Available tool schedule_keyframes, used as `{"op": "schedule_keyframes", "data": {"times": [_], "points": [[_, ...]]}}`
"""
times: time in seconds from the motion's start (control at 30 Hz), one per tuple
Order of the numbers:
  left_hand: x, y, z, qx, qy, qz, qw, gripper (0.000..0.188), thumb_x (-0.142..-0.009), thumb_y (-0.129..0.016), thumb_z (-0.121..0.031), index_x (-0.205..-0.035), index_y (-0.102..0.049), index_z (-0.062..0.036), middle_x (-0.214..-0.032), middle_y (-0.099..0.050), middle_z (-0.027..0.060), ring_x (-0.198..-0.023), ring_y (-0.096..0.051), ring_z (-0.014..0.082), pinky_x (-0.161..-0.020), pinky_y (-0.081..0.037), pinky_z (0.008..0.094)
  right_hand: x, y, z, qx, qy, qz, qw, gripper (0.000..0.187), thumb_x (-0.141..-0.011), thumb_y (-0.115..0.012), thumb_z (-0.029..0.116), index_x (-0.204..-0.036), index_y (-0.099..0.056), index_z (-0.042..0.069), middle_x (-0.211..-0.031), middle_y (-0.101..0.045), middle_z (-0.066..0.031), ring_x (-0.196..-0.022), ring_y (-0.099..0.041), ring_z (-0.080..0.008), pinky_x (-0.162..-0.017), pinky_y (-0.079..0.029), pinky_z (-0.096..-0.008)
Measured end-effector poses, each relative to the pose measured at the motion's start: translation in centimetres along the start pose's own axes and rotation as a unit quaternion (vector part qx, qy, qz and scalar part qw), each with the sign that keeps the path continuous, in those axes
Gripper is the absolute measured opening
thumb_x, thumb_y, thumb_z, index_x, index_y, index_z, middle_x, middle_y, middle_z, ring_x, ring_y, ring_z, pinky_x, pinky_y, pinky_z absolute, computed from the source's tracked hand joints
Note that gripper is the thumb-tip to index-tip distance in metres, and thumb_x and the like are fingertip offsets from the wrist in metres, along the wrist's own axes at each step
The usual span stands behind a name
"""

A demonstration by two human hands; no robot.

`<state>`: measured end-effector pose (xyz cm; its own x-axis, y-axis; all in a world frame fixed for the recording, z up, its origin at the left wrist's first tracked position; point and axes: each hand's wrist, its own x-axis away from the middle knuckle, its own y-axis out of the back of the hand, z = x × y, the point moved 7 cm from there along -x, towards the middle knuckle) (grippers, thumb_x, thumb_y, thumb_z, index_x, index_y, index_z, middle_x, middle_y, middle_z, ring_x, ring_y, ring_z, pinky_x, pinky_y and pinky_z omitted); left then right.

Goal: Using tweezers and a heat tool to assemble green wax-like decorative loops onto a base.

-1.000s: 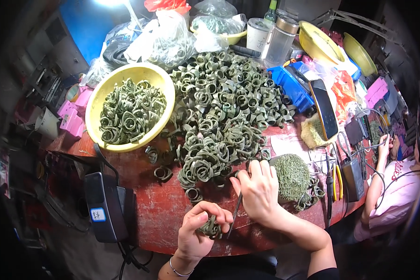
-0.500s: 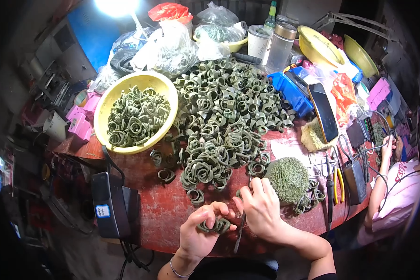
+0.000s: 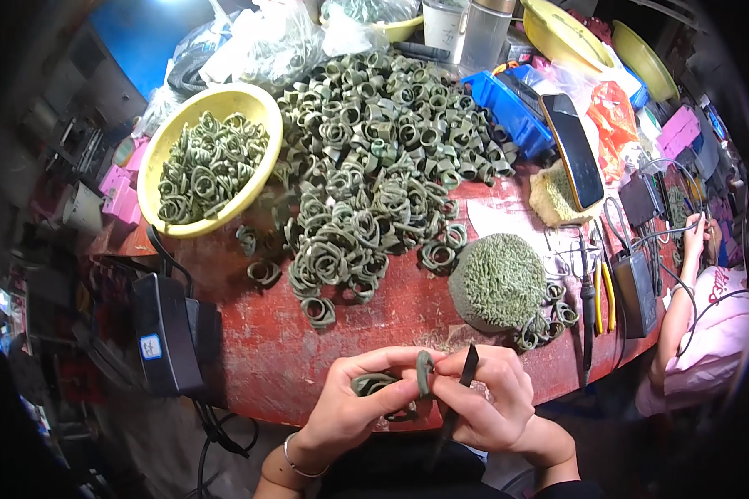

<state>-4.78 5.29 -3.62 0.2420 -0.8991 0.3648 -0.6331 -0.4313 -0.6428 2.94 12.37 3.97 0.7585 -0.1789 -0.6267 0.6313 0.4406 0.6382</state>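
Close to my body, my left hand [image 3: 349, 407] pinches one dark green ring [image 3: 424, 373] between thumb and forefinger. More green rings [image 3: 373, 384] are tucked in its curled fingers. My right hand [image 3: 499, 403] meets the same ring with its fingertips. It also grips a thin dark blade-like tool [image 3: 469, 366], slanted between its fingers; its lower end hangs below the hand. Beyond my hands lies a big heap of similar green rings [image 3: 391, 133] on the red table [image 3: 266, 349]. Right of the heap stands a round block [image 3: 503, 283] with a crumbly green top, a few rings beside it.
A yellow basin [image 3: 258, 108] of thinner green rings sits left. A phone [image 3: 574, 154] leans on a pale block at right, near a blue tray [image 3: 508, 108]. Pliers [image 3: 607, 295] and a black adapter [image 3: 637, 303] lie near the right edge. Another person's arm [image 3: 682, 303] shows far right.
My right hand has come back from the table beside the heap to meet my left hand. A single ring is now held up between them. The whole view has shifted, with the table higher in it.
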Motion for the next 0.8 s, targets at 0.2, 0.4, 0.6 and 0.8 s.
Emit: {"op": "schedule_keyframes", "data": {"times": [0.2, 0.4, 0.6, 0.8], "points": [[0.8, -0.6, -2.2, -0.200, -0.150, -0.081, 0.965, 0.025, -0.068, -0.063, -0.006, -0.088, -0.059, 0.0085, -0.078, -0.059, 0.0106, -0.069, -0.054, 0.0116, -0.062, -0.042, 0.0218, 0.6, 1.6, -0.9, -0.165, -0.099, -0.021, 0.981, 0.026, -0.066, -0.063, 0.000, -0.093, -0.061, 0.001, -0.081, -0.060, -0.0104, -0.068, -0.058, -0.0210, -0.058, -0.047, -0.0288], [1.0, -1.9, -2.6, -0.270, -0.201, -0.058, 0.940, 0.022, -0.067, -0.064, -0.006, -0.085, -0.061, 0.0070, -0.073, -0.056, 0.0102, -0.064, -0.054, 0.0133, -0.057, -0.042, 0.0213, 3.2, 2.8, -1.9, -0.238, -0.227, -0.054, 0.943, 0.033, -0.084, -0.049, 0.033, -0.094, -0.048, 0.001, -0.059, -0.061, -0.0113, -0.049, -0.059, -0.0193, -0.049, -0.047, -0.0271], [0.9, -1.4, -1.8, -0.228, -0.171, -0.066, 0.956, 0.024, -0.070, -0.065, -0.010, -0.084, -0.060, 0.0086, -0.074, -0.052, 0.0124, -0.057, -0.059, 0.0186, -0.050, -0.049, 0.0239, 3.8, 1.8, -1.6, -0.262, -0.259, -0.077, 0.926, 0.031, -0.085, -0.045, 0.035, -0.089, -0.045, 0.004, -0.056, -0.060, -0.0108, -0.045, -0.058, -0.0187, -0.043, -0.046, -0.0260], [0.7, -1.2, -1.7, -0.233, -0.170, -0.053, 0.956, 0.021, -0.070, -0.065, -0.009, -0.082, -0.060, 0.0080, -0.073, -0.053, 0.0129, -0.057, -0.058, 0.0183, -0.052, -0.048, 0.0234, 3.9, 1.2, -1.8, -0.321, -0.219, -0.055, 0.920, 0.031, -0.086, -0.044, 0.035, -0.087, -0.046, 0.004, -0.055, -0.060, -0.0113, -0.043, -0.058, -0.0189, -0.038, -0.044, -0.0250]]}}
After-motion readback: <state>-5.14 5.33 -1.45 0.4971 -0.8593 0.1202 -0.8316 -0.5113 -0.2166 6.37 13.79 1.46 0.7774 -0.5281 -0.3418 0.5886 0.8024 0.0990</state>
